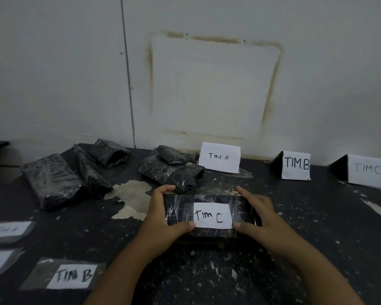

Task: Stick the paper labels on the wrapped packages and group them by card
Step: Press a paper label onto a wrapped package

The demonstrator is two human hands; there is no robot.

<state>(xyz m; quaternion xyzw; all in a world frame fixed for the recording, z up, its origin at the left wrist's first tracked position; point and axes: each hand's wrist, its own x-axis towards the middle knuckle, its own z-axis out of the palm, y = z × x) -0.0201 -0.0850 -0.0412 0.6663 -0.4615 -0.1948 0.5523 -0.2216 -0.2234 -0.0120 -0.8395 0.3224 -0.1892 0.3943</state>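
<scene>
Package (178, 206) labelled Tim C lies on table (317, 216); left grip (161, 214) and right grip (262, 214) each hold one end.

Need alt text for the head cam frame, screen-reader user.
The left hand and right hand grip a black wrapped package with a Tim C label taped on top, over a dark table. At the wall stand the TIM A card, TIM B card and TIM C card; unlabelled packages lie back left, spare labels front left.

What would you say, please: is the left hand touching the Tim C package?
Touching. The head view shows the left hand gripping the Tim C package, fingers curled over its far edge.
</scene>
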